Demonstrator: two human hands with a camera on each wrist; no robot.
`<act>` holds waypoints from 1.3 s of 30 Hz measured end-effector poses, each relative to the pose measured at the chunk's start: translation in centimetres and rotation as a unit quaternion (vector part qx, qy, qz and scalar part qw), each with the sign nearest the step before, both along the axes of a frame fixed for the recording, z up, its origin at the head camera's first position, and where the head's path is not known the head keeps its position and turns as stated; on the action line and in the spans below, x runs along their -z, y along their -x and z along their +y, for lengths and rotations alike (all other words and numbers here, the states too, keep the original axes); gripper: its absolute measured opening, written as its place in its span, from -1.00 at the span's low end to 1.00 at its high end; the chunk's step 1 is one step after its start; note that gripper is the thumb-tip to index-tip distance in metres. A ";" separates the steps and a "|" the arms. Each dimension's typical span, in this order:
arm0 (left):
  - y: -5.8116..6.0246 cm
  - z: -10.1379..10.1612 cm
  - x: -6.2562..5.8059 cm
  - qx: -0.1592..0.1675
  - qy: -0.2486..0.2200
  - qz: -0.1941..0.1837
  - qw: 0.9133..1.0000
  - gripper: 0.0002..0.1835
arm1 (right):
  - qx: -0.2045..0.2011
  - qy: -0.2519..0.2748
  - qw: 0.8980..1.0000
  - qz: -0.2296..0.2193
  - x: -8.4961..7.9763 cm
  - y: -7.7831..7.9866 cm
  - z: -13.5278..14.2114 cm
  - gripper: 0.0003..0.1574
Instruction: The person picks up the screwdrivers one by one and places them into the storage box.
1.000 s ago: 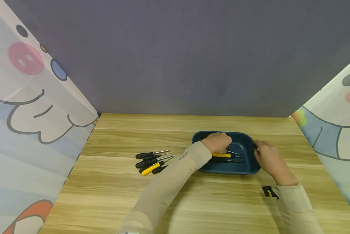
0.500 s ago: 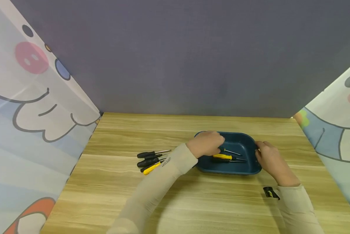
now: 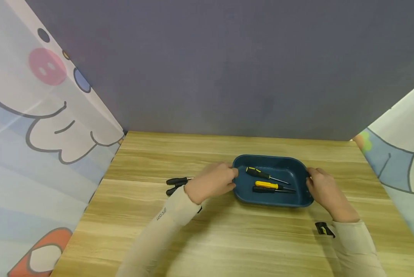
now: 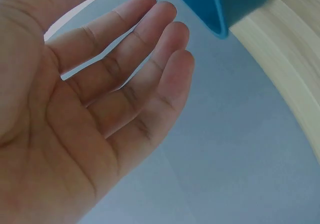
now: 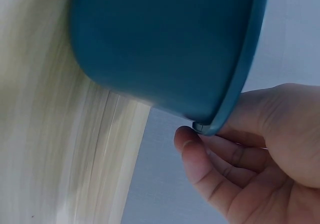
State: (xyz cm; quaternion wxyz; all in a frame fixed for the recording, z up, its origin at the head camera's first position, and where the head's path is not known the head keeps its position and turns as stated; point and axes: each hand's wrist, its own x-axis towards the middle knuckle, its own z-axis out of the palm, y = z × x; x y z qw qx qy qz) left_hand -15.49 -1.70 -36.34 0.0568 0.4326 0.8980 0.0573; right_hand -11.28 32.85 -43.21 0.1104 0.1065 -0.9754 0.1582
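Note:
A blue plastic bin (image 3: 243, 188) stands on the wooden table. Inside lie a black-and-yellow screwdriver (image 3: 258, 173), a yellow-handled screwdriver (image 3: 267, 185) and a black-handled screwdriver (image 3: 263, 190). My left hand (image 3: 211, 182) is at the bin's left end; in the left wrist view its fingers are loosely bent, apart from the bin, with nothing in them. At the other end, my right hand (image 3: 326, 189) pinches the bin's rim between thumb and fingers, seen closer in the right wrist view. Left of the bin, black-handled screwdrivers (image 3: 177, 181) are partly covered by the left hand and sleeve.
The wooden table (image 3: 248, 238) ends at a grey panel (image 3: 227, 69) behind. Cartoon-printed sheets (image 3: 72, 130) flank it on both sides. A small black strap (image 3: 324, 229) shows beside the right sleeve.
My left hand has drawn back leftward out of the bin, leaving the black-and-yellow screwdriver in full view there. It now covers part of the left group. The right hand stays on the rim.

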 end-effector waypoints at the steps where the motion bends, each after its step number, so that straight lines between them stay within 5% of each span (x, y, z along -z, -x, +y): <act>1: -0.3 -0.5 0.1 -0.003 -0.003 0.003 1.000 -0.86 | 0.001 0.000 1.000 -0.002 0.0 0.0 0.0 -0.64; 20: -4.2 -9.3 3.8 -0.101 -0.035 0.026 0.994 -0.86 | 0.005 -0.003 1.000 -0.024 -0.1 0.1 0.2 -0.63; 39: -4.7 -11.9 7.3 -0.186 -0.002 0.012 0.982 -0.82 | 0.005 -0.002 1.000 -0.004 0.0 -0.1 0.0 -0.64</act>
